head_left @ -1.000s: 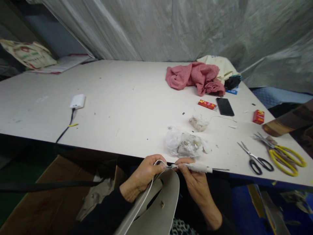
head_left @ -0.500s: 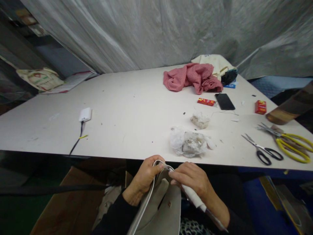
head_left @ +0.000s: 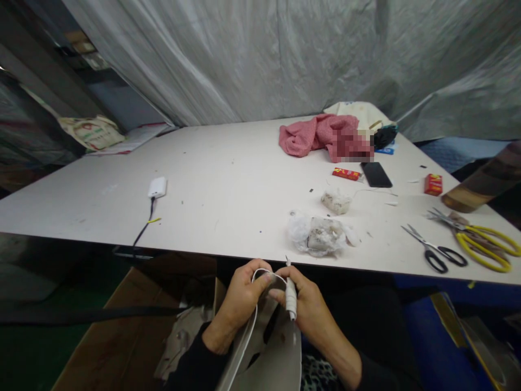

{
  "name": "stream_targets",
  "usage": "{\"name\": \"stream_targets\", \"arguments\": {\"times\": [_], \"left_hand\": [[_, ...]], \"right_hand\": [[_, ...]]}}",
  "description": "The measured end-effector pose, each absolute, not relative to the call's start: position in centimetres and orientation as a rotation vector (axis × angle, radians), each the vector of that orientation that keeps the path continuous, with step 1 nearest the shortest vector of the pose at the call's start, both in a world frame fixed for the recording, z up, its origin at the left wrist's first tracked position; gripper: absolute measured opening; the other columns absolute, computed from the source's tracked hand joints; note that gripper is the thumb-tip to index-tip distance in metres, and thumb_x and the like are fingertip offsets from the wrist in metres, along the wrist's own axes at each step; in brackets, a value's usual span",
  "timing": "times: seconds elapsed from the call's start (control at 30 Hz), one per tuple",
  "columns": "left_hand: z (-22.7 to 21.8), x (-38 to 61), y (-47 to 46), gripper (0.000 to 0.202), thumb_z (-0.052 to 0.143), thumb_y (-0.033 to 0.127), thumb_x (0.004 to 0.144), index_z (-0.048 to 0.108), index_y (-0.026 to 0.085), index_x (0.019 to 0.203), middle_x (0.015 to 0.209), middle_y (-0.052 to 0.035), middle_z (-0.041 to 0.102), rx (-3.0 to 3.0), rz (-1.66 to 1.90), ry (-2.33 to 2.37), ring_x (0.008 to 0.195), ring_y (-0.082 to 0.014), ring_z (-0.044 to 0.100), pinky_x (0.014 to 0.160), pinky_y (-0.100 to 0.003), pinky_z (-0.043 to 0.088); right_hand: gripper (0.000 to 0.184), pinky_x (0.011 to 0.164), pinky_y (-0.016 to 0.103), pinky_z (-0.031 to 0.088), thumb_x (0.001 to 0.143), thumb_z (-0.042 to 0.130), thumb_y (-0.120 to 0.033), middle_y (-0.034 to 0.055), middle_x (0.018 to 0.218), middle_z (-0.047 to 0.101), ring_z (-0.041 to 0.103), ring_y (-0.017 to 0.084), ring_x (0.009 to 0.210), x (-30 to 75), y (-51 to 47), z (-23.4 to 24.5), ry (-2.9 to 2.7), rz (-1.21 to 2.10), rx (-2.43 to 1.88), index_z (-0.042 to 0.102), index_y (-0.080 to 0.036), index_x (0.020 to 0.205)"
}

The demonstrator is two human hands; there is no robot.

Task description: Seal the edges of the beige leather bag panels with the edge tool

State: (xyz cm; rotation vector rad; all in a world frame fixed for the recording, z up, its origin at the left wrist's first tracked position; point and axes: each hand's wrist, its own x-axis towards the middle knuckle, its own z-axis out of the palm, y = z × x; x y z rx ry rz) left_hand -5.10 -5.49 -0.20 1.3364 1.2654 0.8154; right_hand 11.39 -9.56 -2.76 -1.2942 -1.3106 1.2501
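A pale grey leather-like piece with a white edge hangs below the table's front edge, its sides curving apart like an open bag. My left hand is closed, with thumb and fingers pinching its top rim. My right hand is closed around a thin pointed tool with a white wrapped handle. The tool stands nearly upright, its dark tip upward. The right thumb lies at the rim near the left fingers; whether it presses on the piece I cannot tell.
On the white table lie lumps in clear plastic, black-handled scissors, yellow-handled scissors, a phone, a pink cloth and a white box with a cable. A cardboard box stands below left.
The tool has swung from slanting down beside my right forearm to nearly upright, tip up. My right hand has turned and shifted slightly left. My left hand keeps pinching the rim.
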Motion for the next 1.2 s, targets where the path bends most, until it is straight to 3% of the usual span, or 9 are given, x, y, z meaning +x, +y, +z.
{"name": "stream_targets", "arguments": {"times": [0.17,0.3,0.37,0.5,0.7,0.87,1.03,1.13,1.2], "left_hand": [[0.4,-6.1,-7.1,0.009,0.067,0.026,0.086,0.067,0.018,0.082,0.077,0.0007,0.062,1.48,0.859,1.352,0.073,-0.0168,0.055,0.071,-0.026,0.044],[0.9,-6.7,-8.3,0.012,0.07,0.025,0.084,0.067,0.02,0.094,0.086,0.0004,0.067,1.498,0.923,1.426,0.08,-0.0184,0.061,0.075,-0.027,0.047],[1.2,-6.9,-8.9,0.009,0.071,0.024,0.083,0.067,0.02,0.09,0.085,0.0007,0.066,1.545,0.921,1.449,0.08,-0.0183,0.061,0.075,-0.027,0.047],[1.8,-6.8,-10.2,0.002,0.067,0.019,0.08,0.065,0.02,0.079,0.081,0.0012,0.063,1.64,0.993,1.488,0.079,-0.0176,0.06,0.073,-0.027,0.045],[2.8,-6.6,-11.5,0.008,0.067,0.017,0.074,0.063,0.019,0.067,0.07,0.002,0.061,1.565,0.991,1.534,0.07,-0.0164,0.057,0.065,-0.027,0.042],[3.5,-7.4,-11.5,0.01,0.068,0.019,0.079,0.069,0.018,0.069,0.073,-0.0003,0.066,1.588,0.957,1.368,0.074,-0.0176,0.061,0.072,-0.028,0.046],[3.1,-8.6,-11.2,0.006,0.076,0.024,0.08,0.075,0.017,0.08,0.081,-0.0026,0.071,1.442,0.939,1.178,0.08,-0.019,0.064,0.077,-0.029,0.049],[2.0,-9.5,-10.9,0.024,0.078,0.038,0.085,0.078,0.017,0.097,0.093,-0.0063,0.075,1.242,1.079,1.09,0.088,-0.0214,0.067,0.082,-0.03,0.052],[1.2,-10.2,-10.8,0.031,0.078,0.045,0.086,0.079,0.017,0.099,0.098,-0.0082,0.077,1.169,1.167,1.088,0.095,-0.0225,0.068,0.09,-0.033,0.053]], "right_hand": [[0.011,0.065,0.026,0.045,0.089,0.07,-0.03,-0.0019,0.079,0.064,0.058,0.018,0.073,10.2,-10.5,-1.8,-1.389,1.278,-1.285,0.072,-0.024,0.098],[0.029,0.075,0.029,0.046,0.083,0.074,-0.017,-0.0005,0.09,0.066,0.063,0.02,0.082,9.5,-11.1,-1.2,-1.423,1.277,-1.299,0.073,-0.027,0.11],[0.032,0.076,0.03,0.046,0.081,0.077,-0.014,-0.0001,0.092,0.064,0.063,0.02,0.084,9.3,-11.4,-0.8,-1.446,1.241,-1.34,0.074,-0.028,0.11],[0.019,0.067,0.027,0.042,0.081,0.077,-0.011,-0.0013,0.083,0.055,0.058,0.017,0.074,9.2,-11.9,0.2,-1.586,1.088,-1.384,0.074,-0.024,0.094],[0.016,0.063,0.025,0.037,0.08,0.078,-0.007,-0.0016,0.078,0.052,0.053,0.015,0.07,9.4,-12.1,0.9,-1.773,0.861,-1.287,0.071,-0.021,0.085],[0.011,0.061,0.024,0.038,0.087,0.077,-0.017,-0.0012,0.075,0.055,0.055,0.014,0.068,9.5,-12.3,0.6,-1.73,0.907,-1.232,0.071,-0.02,0.079],[0.018,0.061,0.025,0.038,0.091,0.074,-0.03,-0.0009,0.074,0.055,0.056,0.015,0.067,9.8,-12.5,0.2,-1.671,0.913,-1.208,0.071,-0.021,0.076],[0.018,0.064,0.025,0.042,0.091,0.075,-0.035,-0.0008,0.075,0.059,0.057,0.015,0.07,11.1,-12.9,0.5,-1.57,0.955,-1.201,0.072,-0.022,0.079],[0.019,0.063,0.025,0.042,0.091,0.074,-0.04,-0.0008,0.075,0.062,0.057,0.015,0.07,12.5,-13.3,1.0,-1.486,0.973,-1.244,0.073,-0.022,0.083]]}}
